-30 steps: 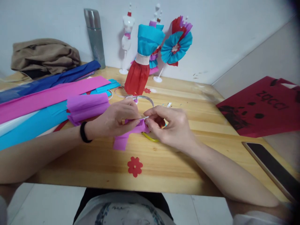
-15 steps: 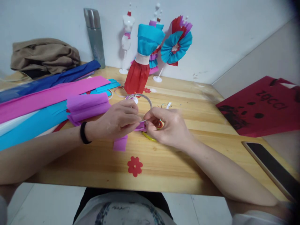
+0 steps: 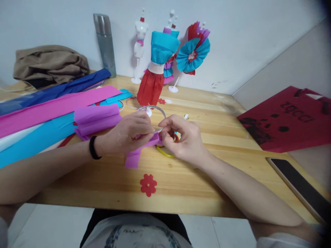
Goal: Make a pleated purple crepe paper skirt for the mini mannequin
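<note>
Pinching a thin pale strip [image 3: 157, 130] with the grip of my left hand [image 3: 130, 132] and right hand [image 3: 184, 136], mid-counter [image 3: 186, 187], I could crease or drop it by pulling unevenly. The yellow loop [image 3: 164, 153] near my right hand might snag the purple paper [image 3: 132, 160] below. A pale ring [image 3: 161, 111] sits just beyond, a red flower [image 3: 148, 186] nearer; folded paper [image 3: 97, 117] crowds the left.

The bench [image 3: 103, 186] is pale, streaked wood, with a red flower [image 3: 148, 190] lying near its front edge, a purple strip [image 3: 132, 160] just beyond it and a phone [image 3: 294, 186] at the right. Coloured paper [image 3: 59, 103] lies piled at the left, with brown cloth [image 3: 51, 63] behind it; along the back stand a bottle [image 3: 105, 48] and small white mannequins [image 3: 141, 31].
</note>
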Demonstrator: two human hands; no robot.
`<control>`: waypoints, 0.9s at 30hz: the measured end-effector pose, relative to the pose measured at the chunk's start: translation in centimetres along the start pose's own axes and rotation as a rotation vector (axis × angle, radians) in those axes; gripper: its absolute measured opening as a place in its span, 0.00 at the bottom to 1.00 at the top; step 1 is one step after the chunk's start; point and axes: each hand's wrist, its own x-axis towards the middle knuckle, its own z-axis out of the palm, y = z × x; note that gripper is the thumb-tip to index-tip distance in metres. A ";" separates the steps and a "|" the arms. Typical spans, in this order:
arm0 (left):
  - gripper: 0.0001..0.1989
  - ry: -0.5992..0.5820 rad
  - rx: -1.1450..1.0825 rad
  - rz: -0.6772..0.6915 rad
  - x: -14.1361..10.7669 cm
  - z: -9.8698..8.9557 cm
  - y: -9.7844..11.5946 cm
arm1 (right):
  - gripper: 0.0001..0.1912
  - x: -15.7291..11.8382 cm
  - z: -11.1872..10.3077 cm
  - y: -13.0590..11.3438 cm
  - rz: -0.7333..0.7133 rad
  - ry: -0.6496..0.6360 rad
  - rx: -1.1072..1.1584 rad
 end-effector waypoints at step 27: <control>0.13 0.043 0.467 0.211 -0.6 0.4 0.8 | 0.06 -0.2 1.4 -0.1 0.174 0.129 0.008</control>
